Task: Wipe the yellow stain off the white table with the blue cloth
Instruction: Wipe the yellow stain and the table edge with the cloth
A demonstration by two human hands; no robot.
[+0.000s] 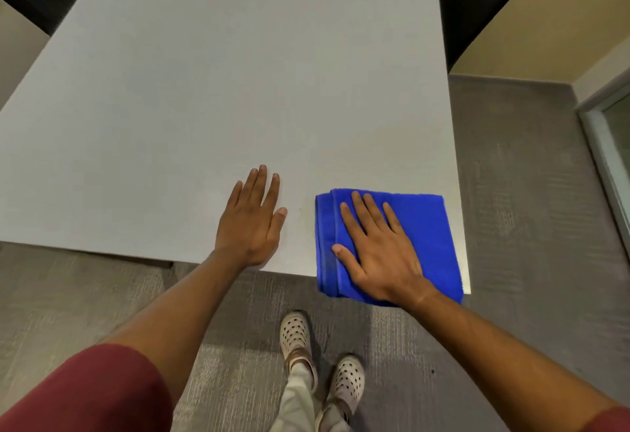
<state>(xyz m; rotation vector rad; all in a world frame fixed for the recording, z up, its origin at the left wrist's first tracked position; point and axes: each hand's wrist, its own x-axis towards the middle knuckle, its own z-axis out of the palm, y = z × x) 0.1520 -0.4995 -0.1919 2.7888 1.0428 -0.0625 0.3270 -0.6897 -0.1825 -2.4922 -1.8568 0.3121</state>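
In the head view, I am pressing my right hand (376, 249) flat and open on the folded blue cloth (422, 237), lower right of the frame. A faint yellow stain (300, 209) is showing just left of it; my left hand (252, 218) is resting open, empty, beyond that.

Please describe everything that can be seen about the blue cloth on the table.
The blue cloth is a bright blue, soft, towel-like fabric, folded into a rough rectangle, with layered fold edges showing along its left side. It lies flat at the near right corner of the white table, and its near edge hangs slightly past the table's edge. The right hand rests flat on it, palm down with fingers spread. The left hand lies on the table beside it, not touching it.
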